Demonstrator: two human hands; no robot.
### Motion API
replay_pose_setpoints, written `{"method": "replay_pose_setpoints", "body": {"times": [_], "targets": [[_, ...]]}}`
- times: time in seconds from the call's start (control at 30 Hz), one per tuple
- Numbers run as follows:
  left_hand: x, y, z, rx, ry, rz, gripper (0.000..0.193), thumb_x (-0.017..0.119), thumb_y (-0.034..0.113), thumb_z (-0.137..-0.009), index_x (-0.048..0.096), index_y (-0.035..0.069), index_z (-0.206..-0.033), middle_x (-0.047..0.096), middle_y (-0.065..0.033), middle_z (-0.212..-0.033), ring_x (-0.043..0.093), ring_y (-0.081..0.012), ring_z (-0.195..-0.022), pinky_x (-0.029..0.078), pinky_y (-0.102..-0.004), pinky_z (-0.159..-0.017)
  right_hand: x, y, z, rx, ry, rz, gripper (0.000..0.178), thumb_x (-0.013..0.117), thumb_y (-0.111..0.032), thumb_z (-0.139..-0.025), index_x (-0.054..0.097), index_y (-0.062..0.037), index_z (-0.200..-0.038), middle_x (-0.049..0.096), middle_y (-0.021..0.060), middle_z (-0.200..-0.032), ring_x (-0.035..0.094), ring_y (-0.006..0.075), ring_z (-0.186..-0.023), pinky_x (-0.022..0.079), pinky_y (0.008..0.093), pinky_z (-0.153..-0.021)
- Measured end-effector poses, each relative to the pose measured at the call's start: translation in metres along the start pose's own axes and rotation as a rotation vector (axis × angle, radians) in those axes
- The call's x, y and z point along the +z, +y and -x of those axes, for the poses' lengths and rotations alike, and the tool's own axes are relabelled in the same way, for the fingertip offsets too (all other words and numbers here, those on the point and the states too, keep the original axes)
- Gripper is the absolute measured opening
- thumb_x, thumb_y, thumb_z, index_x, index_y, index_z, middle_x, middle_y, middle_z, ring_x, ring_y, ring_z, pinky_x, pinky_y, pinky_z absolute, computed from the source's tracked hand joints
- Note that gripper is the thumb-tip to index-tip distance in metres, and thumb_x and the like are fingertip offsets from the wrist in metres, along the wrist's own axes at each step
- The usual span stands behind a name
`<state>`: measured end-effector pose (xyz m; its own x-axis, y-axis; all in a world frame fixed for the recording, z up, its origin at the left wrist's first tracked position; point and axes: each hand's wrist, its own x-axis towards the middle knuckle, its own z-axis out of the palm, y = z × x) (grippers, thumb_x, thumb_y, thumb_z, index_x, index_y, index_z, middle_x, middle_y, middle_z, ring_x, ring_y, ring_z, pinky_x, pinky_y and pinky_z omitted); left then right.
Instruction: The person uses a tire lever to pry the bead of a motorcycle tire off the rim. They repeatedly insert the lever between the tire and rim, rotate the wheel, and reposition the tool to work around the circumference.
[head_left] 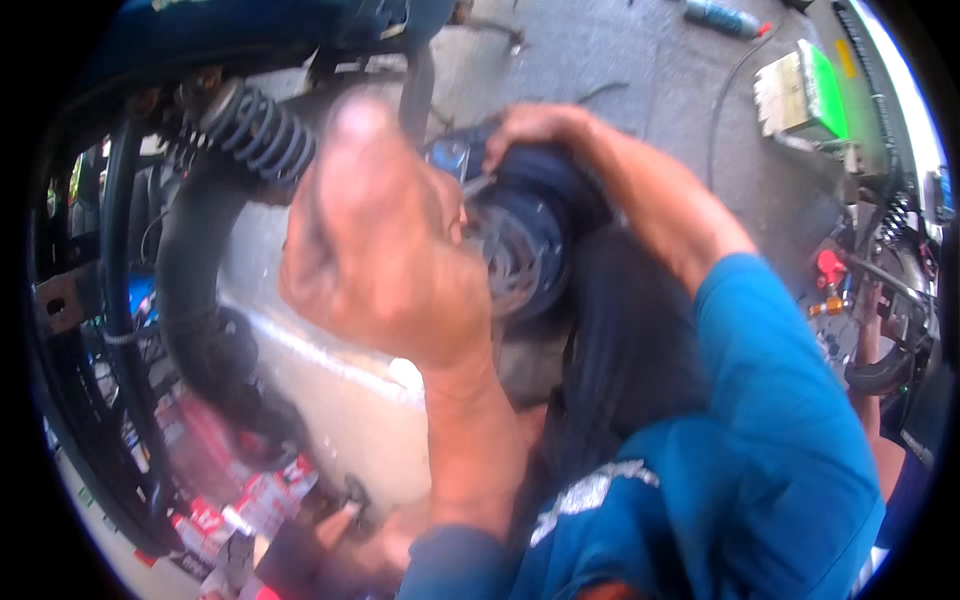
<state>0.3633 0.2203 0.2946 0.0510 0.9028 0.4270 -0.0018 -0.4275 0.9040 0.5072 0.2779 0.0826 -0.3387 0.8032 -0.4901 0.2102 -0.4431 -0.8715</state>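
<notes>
My left hand is raised close in front of me, large and blurred, its fingers curled into a fist. Whatever it may hold is hidden. Beyond it a small wheel with a black tyre and a dull metal hub stands against my dark-clothed leg. My right hand reaches round from the right, its fingers bent over the tyre's far edge. Part of a blue piece shows between my two hands, too covered to identify.
A vehicle frame with a coil spring and a curved black tyre-like part stands on the left. Red and white boxes lie lower left. At right are a green-sided box, a bottle and a red fitting.
</notes>
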Motion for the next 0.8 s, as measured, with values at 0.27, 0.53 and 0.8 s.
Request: {"method": "replay_pose_setpoints", "body": {"times": [0.27,0.53,0.8], "targets": [[-0.1,0.003,0.052,-0.243,0.128,0.167,0.027,0.051,0.017,-0.088,0.056,-0.004,-0.072,0.057,-0.014,-0.063,0.051,-0.0186,-0.051,0.048,-0.0333,-0.057,0.007,0.003,-0.028,-0.013,-0.058,-0.026,0.067,0.08,-0.03,-0.061,0.062,-0.0026,-0.119,0.066,0.0162,-0.109,0.063,0.0258,-0.097,0.048,0.0349,-0.088],[-0.172,-0.018,0.094,-1.104,-0.424,-0.551,0.024,0.062,0.013,-0.088,0.067,-0.002,-0.105,0.063,-0.0063,-0.073,0.055,-0.0115,-0.062,0.046,-0.0275,-0.057,0.005,-0.009,-0.018,-0.026,-0.06,-0.042,0.07,0.077,-0.029,-0.068,0.055,-0.0012,-0.129,0.066,0.0134,-0.112,0.065,0.0216,-0.096,0.05,0.0307,-0.093],[-0.253,-0.086,0.248,-1.199,-0.482,-0.72,0.04,0.058,0.015,-0.084,0.056,-0.002,-0.12,0.061,-0.0305,-0.111,0.057,-0.0426,-0.109,0.043,-0.0466,-0.095,0.008,-0.003,-0.025,0.268,-0.153,-0.275,0.056,0.077,-0.024,-0.069,0.062,-0.0041,-0.12,0.069,0.012,-0.102,0.066,0.022,-0.086,0.055,0.0356,-0.079]]}}
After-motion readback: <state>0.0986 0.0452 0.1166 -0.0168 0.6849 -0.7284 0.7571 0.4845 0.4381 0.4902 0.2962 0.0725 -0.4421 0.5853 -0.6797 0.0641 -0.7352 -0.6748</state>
